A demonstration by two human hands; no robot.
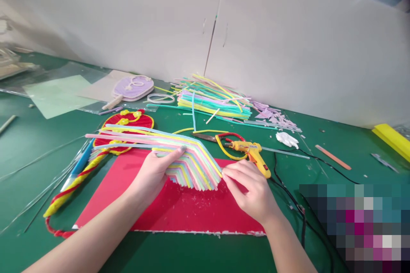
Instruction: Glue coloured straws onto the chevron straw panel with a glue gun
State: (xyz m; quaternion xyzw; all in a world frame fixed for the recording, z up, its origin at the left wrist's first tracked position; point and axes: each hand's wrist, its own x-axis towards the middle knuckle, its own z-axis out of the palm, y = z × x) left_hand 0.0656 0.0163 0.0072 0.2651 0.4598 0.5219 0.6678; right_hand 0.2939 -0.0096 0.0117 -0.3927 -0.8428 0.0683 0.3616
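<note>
A fan-like piece of bent pastel strips, in pink, blue, yellow and green, is held above a red sheet. My left hand grips it on its left part, thumb on top and the other fingers hidden beneath. Several long strip ends stick out to the left, over a red round fan with yellow flowers. At the right edge of the piece, my right hand has its thumb and forefinger pinched on a strip end. Just beyond that hand lies a yellow glue gun.
Colourful strips are piled at the back, beside lilac scraps. Scissors lie behind the held piece. A purple fan rests at the back left. Black cables run along the right, near a white crumpled piece.
</note>
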